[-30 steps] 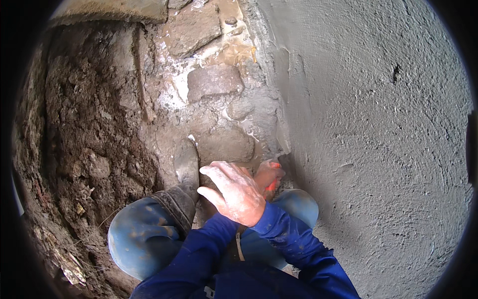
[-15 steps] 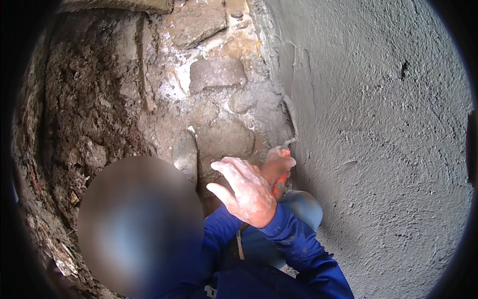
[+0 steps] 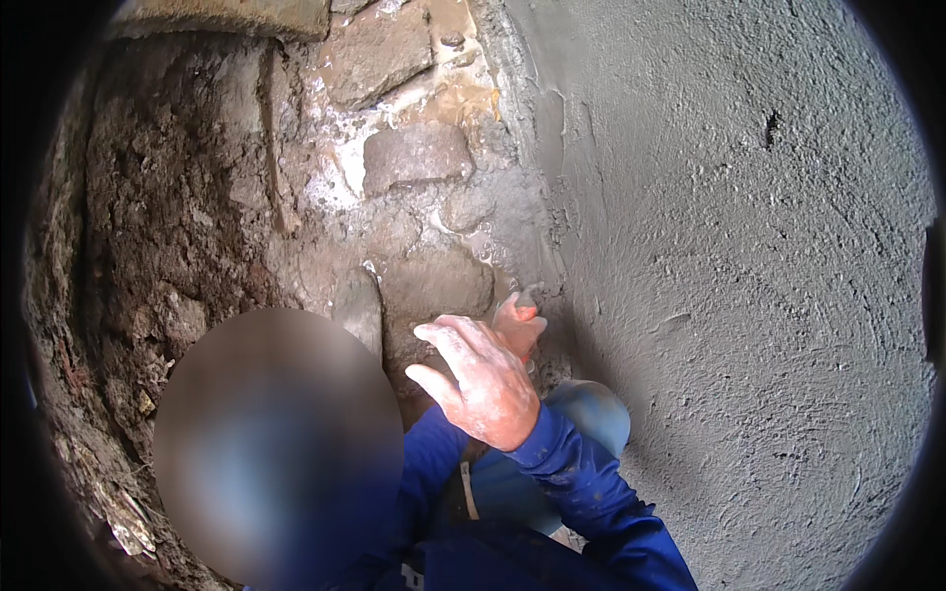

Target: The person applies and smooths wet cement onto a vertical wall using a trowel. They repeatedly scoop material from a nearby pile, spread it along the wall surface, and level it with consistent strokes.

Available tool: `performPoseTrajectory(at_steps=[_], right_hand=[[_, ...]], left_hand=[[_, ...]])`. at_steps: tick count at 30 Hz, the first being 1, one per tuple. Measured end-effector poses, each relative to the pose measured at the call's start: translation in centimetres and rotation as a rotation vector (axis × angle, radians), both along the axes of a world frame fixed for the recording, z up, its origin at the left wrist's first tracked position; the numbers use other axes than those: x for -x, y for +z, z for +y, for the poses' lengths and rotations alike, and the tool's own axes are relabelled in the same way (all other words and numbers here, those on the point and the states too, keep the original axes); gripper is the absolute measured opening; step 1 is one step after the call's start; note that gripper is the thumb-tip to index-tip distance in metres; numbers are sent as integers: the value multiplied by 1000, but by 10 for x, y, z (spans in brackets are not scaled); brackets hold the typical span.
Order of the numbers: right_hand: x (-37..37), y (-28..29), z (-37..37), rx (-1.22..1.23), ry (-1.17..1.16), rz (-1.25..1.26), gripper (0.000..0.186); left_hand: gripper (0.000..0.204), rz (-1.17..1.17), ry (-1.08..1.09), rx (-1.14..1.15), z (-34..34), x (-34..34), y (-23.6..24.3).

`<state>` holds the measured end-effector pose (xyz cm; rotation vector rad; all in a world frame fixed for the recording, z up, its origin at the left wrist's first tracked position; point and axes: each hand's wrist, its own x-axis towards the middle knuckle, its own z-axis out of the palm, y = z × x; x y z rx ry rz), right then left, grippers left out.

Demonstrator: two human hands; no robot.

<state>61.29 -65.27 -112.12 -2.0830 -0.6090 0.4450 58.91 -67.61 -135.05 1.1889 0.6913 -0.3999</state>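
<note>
My right hand is held palm down, its fingers stretched out and its thumb apart, dusted with pale grey residue. It holds nothing. Just beyond and partly beneath it, my left hand reaches across with its fingers curled. A bit of orange shows at those fingers and looks like part of a tool's handle; the rest of the tool is hidden or smeared. The left hand is beside the foot of a wall coated in wet grey mortar.
Rough stones set in wet mud run along the wall's base. A long upright stone lies left of my hands. Dark soil banks up on the left. My blue-clad knee is close to the wall; a blurred patch covers the lower left.
My left hand has shifted left, away from the wall, and less orange shows at it. My right hand has barely moved. The view has turned slightly.
</note>
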Motion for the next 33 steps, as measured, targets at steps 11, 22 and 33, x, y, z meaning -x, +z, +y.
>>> performPoseTrajectory(at_steps=[11, 22, 33], right_hand=[[8, -4, -16, 40, -85, -90, 38], [10, -5, 4, 63, 3, -25, 38], [4, -11, -8, 36, -76, -103, 37]], left_hand=[[71, 115, -166, -44, -24, -27, 18], [67, -171, -228, -166, 0, -13, 55], [35, 35, -35, 263, 11, -73, 62]])
